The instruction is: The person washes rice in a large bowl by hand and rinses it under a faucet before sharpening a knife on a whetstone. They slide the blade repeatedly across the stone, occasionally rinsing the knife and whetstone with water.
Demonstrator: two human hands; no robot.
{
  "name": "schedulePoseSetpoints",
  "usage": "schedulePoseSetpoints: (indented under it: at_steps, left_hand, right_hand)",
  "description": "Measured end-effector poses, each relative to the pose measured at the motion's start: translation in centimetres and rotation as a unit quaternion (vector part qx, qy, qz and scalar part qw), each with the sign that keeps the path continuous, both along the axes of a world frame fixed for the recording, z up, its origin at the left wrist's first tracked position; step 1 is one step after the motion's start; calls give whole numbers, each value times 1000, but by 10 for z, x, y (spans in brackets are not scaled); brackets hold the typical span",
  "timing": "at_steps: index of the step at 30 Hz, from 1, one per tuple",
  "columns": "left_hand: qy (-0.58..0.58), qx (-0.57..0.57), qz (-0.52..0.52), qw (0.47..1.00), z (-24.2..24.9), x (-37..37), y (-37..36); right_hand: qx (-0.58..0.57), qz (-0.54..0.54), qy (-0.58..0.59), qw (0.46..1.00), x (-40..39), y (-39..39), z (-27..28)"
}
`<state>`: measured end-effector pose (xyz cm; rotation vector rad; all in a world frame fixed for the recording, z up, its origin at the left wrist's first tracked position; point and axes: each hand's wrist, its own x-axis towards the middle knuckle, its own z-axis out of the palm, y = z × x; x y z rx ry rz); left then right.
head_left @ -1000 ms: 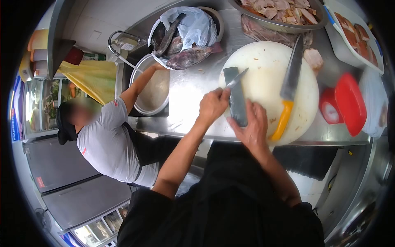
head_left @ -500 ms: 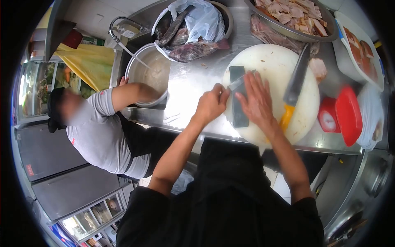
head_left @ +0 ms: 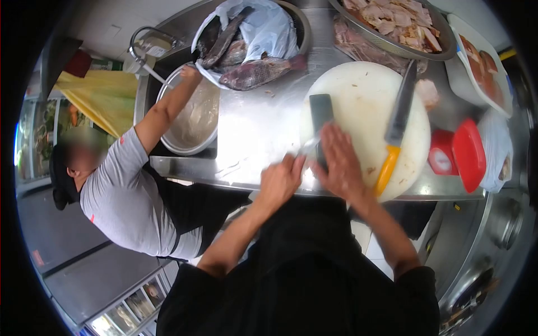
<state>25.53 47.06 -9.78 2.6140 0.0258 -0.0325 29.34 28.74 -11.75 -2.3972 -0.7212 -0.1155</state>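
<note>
My left hand [head_left: 282,180] is closed around the handle of a small knife [head_left: 310,147], whose blade points away to the right across the dark whetstone [head_left: 321,109]. Fingers stretched out, my right hand [head_left: 340,162] lies flat over the blade and the stone's near part, hiding much of both. Under the stone is a round white cutting board [head_left: 358,84]. On its right side rests a large knife [head_left: 400,112] with a yellow handle.
A co-worker [head_left: 126,190] at the left reaches over a pot of water [head_left: 193,131] beside the tap. Behind it sit whole fish [head_left: 260,73] in a bagged bowl. Cut meat [head_left: 392,25] fills a metal bowl. A red scale [head_left: 468,157] stands right.
Both my hands have slid toward me along the whetstone with the small knife, baring its far end. The co-worker's arm has swung up toward the tap and fish.
</note>
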Motion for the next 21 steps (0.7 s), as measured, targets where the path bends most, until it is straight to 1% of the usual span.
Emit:
schedulePoseSetpoints:
  at_steps: [1, 3, 4, 6, 9, 10, 12, 13, 15, 16, 17, 19, 21]
  left_hand:
    - [39, -4, 8, 999, 7, -16, 4]
    - [62, 2, 3, 998, 12, -37, 12]
    - [72, 6, 2, 997, 13, -39, 14]
    - [59, -13, -7, 998, 8, -16, 9]
    - [29, -7, -21, 999, -7, 42, -9]
    - [51, -30, -22, 998, 1, 56, -14]
    - [66, -26, -15, 997, 2, 54, -11]
    - [75, -24, -12, 997, 4, 51, -9]
    - [134, -50, -8, 990, 16, 22, 0]
    - [146, -37, -11, 989, 18, 16, 5]
    - [160, -24, -13, 987, 18, 12, 8]
    - [119, -25, -21, 992, 11, 27, 6]
    - [87, -24, -29, 996, 2, 55, 2]
  right_hand:
    - [-22, 2, 18, 1000, -17, 5, 2]
    - [-26, 1, 57, 998, -44, 12, 14]
    - [-33, -12, 61, 998, -43, 13, 13]
    - [-49, -33, 63, 996, -31, 14, 11]
    - [-77, -69, 14, 995, 23, -1, 7]
    - [-81, -64, 14, 995, 27, -6, 6]
    - [-90, -54, 11, 994, 35, -12, 6]
    - [-92, -55, 19, 994, 29, -9, 8]
    - [-96, -57, 37, 993, -3, 0, 16]
    - [-77, -59, 57, 994, -17, 5, 19]
    - [-75, -68, 53, 993, -17, 7, 17]
    - [-69, -81, 46, 993, -10, 9, 11]
    - [-76, -92, 24, 993, 20, 5, 10]
